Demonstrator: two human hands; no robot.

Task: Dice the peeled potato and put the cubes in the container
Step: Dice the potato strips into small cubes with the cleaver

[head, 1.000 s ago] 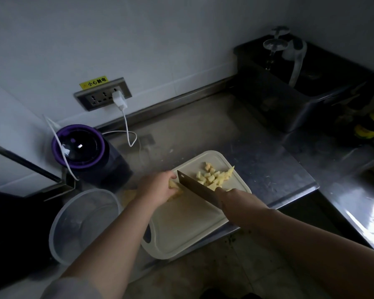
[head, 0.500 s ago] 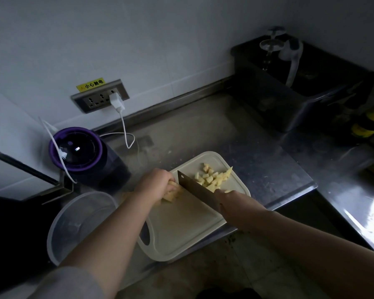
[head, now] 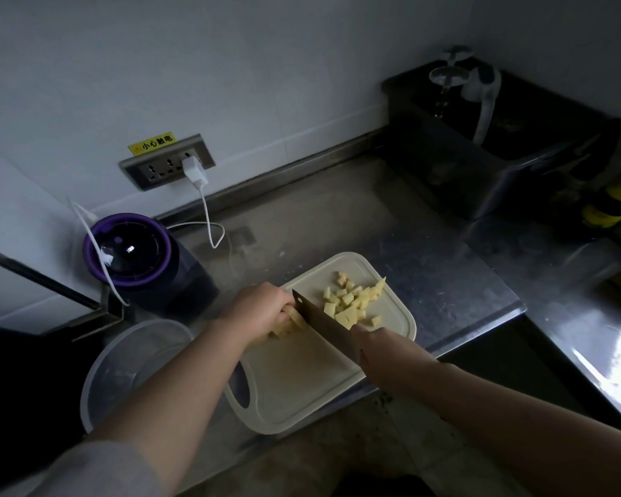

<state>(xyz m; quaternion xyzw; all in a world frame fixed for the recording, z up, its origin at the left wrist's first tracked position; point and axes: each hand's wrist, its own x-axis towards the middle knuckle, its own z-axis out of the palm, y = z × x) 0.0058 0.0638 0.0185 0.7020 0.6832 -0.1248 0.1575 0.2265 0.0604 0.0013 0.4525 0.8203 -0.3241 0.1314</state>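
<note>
A cream cutting board (head: 294, 385) lies on the steel counter. My left hand (head: 260, 310) presses down on a bundle of yellow potato strips (head: 291, 322) on the board's left side. My right hand (head: 373, 340) grips the handle of a dark cleaver (head: 319, 319), whose blade stands right against the strips. A pile of potato cubes (head: 352, 299) lies on the board's far right corner, beyond the blade. A clear round plastic container (head: 130, 371) sits left of the board, partly hidden by my left forearm; nothing shows inside it.
A dark appliance with a purple rim (head: 130, 252) stands behind the container, its white cable (head: 208, 224) running to a wall socket (head: 165, 166). A dark metal bin (head: 492, 145) sits at the back right. The counter edge (head: 481, 328) drops off just right of the board.
The cleaver has kept chopping at the strips, shifting slightly left along them. My left hand has edged back with the bundle. The cube pile stays in place.
</note>
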